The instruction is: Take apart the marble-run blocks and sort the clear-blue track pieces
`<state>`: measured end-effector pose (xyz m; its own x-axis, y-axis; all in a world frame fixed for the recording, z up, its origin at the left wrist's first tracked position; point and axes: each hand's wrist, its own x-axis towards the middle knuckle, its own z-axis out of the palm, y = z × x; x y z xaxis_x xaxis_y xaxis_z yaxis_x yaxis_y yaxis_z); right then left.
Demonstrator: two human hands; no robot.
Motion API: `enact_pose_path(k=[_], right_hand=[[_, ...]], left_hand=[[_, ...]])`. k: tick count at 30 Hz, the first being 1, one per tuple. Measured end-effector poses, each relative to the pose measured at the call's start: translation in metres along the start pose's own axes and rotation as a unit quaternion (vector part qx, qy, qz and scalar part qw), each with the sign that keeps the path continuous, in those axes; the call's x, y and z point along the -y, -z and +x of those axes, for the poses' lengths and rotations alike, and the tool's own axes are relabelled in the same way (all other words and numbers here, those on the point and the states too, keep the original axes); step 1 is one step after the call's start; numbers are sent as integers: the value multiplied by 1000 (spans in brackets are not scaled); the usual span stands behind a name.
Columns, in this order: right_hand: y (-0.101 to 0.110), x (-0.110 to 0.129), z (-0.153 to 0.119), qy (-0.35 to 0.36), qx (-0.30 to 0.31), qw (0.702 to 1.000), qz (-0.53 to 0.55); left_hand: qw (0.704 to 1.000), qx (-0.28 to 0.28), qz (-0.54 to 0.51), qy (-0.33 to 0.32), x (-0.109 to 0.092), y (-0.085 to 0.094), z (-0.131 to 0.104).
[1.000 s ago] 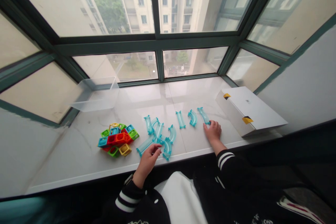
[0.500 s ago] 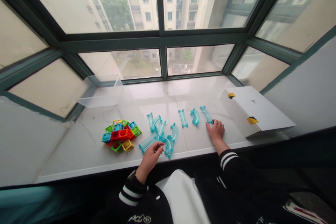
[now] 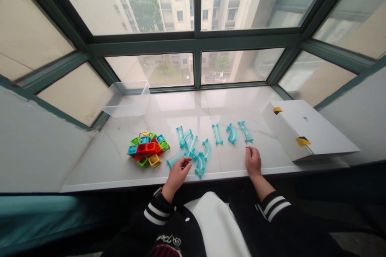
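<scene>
My left hand (image 3: 178,174) rests at the front of a loose heap of clear blue toy track pieces (image 3: 192,144), its fingers loosely bent with a gap between thumb and forefinger, nothing seen in them. My right hand (image 3: 253,162) lies on the white ledge with its fingers curled in, holding nothing visible. Just beyond it, apart from the fingers, is a long, slightly bent track piece (image 3: 245,131). To the left of that lie a curved track piece (image 3: 232,133) and a straight track piece (image 3: 217,134), set apart in a row.
Left of the track heap is a pile of red, blue, green and yellow hollow blocks (image 3: 147,148). A clear plastic bin (image 3: 128,104) stands at the back left by the window. On the right sits a white box (image 3: 313,128) with yellow-black tabs. The ledge's front edge (image 3: 211,176) runs before me.
My right hand has let go of the long track piece and drawn back toward me. The left hand stays by the heap. The whole view has shifted slightly.
</scene>
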<state>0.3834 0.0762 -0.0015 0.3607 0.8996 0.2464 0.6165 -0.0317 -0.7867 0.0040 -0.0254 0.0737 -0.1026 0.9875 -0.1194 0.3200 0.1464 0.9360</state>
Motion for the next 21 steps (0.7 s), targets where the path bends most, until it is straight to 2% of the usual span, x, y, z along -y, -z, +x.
enact_pose_path(k=[3, 6, 9, 12, 16, 21], right_hand=[[-8, 32, -29, 18, 121, 989, 78], [-23, 65, -53, 69, 263, 956, 114], [-37, 89, -72, 140, 348, 919, 123], [-46, 99, -82, 186, 363, 906, 113], [-48, 96, -84, 197, 344, 912, 106], [-47, 93, -84, 217, 347, 906, 108]], left_hand=[[1000, -1, 8, -6, -2, -3, 0], [1000, -2, 10, -14, -4, -3, 0], [1000, -13, 14, -24, -5, 0, -1], [999, -37, 15, -31, -5, 6, -2], [997, -66, 20, -40, 0, 9, 1], [995, -77, 49, -48, 16, 4, 12]])
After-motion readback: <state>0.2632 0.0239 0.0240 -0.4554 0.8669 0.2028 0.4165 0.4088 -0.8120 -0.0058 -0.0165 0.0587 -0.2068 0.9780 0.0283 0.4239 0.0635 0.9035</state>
